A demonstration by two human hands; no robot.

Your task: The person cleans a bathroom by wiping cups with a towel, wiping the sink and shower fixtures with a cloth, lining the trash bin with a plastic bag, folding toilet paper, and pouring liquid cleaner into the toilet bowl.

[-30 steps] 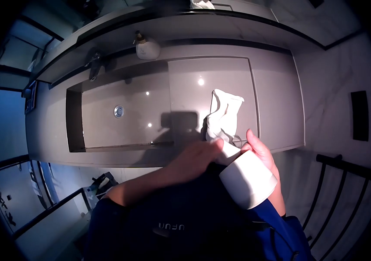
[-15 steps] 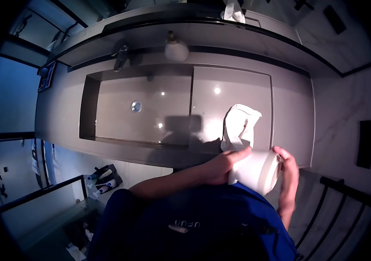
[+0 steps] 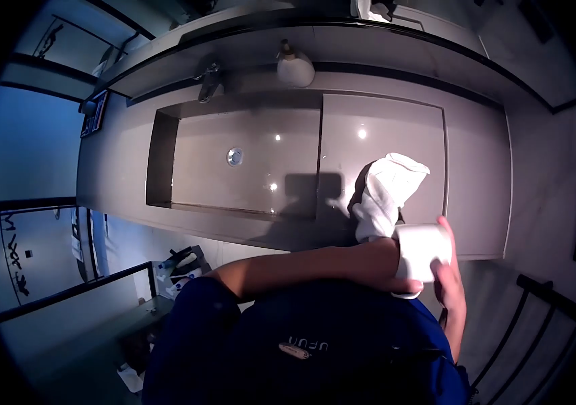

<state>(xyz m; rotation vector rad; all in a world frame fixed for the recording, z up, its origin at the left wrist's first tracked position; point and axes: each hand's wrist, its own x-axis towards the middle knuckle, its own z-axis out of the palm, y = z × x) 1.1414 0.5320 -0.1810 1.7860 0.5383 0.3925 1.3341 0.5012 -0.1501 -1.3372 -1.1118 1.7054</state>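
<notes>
One white roll [image 3: 425, 251], one white bundle [image 3: 390, 192], one soap bottle [image 3: 295, 71], my left hand [image 3: 389, 266] and right hand [image 3: 448, 282] both gripping the roll

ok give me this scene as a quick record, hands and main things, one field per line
right hand: gripping the smooth white cylindrical object
left hand: at the object's left side, partly hidden; whether inside is unclear
cloth: crumpled white fabric-like piece on the flat grey panel
basin: grey rectangular sink left of panel, round metal drain
behind basin: silver metal faucet, white rounded pump bottle
</notes>
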